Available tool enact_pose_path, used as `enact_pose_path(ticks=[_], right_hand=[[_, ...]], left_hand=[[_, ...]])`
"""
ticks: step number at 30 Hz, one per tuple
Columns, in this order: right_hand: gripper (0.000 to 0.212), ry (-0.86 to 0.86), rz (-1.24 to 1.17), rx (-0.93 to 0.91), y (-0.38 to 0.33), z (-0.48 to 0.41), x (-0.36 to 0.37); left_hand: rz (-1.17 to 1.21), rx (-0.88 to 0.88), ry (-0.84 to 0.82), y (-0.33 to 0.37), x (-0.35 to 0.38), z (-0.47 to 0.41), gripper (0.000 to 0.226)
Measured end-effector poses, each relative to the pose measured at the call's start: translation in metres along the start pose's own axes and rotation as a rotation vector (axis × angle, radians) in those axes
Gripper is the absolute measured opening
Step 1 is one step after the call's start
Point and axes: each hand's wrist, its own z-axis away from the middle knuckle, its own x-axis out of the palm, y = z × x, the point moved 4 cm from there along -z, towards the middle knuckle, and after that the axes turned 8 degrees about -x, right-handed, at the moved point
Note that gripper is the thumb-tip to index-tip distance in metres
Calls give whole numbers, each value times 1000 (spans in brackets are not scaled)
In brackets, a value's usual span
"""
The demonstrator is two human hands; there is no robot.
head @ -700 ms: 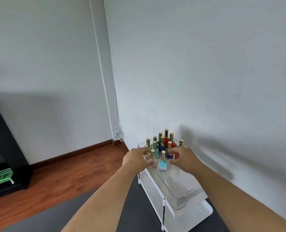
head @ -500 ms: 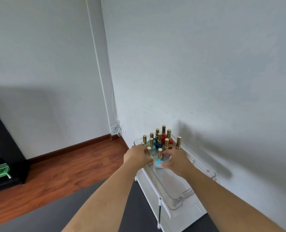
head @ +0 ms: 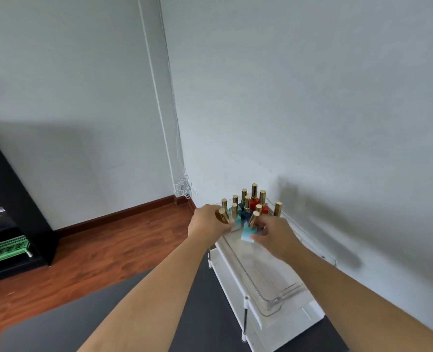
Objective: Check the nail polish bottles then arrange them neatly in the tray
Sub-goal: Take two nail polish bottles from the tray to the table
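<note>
A clear plastic tray (head: 273, 293) lies on a white rack against the right wall. Several gold-capped nail polish bottles (head: 253, 199) stand clustered at its far end, in teal, dark blue and red. My right hand (head: 276, 237) grips a light blue bottle (head: 248, 231) that is tilted, its cap leaning to the right, just above the tray floor. My left hand (head: 207, 222) is closed around a gold-capped bottle (head: 223, 215) at the tray's left edge; its body is hidden by my fingers.
The white rack (head: 309, 323) has a lower shelf and thin legs. A black shelf unit (head: 12, 214) with a green basket (head: 4, 250) stands at the left. White cables (head: 183, 188) hang in the corner. A dark mat (head: 108, 313) lies over the wooden floor.
The light blue bottle stood upright between my hands; my right hand has now taken it, tilted it and drawn it slightly toward me. The left hand has stayed on its bottle.
</note>
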Motion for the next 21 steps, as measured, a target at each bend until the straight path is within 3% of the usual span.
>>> enact_pose_path(ticks=[4,9,14,21], right_hand=[[21,58,13,-92,-43,-15,-9],[20,-25,-73,-257,-129,-28,45],[32,-238,-129,-296,-175,-13,154],[31,-469,-102,-173,-167,28,279]], left_hand=[[204,104,141,-18,-54,11,11],[63,44,317,-88,-122,42,14],[-9,-198,273,-207,-157,91,12],[-45,-467,135,-345,-139,147,9]])
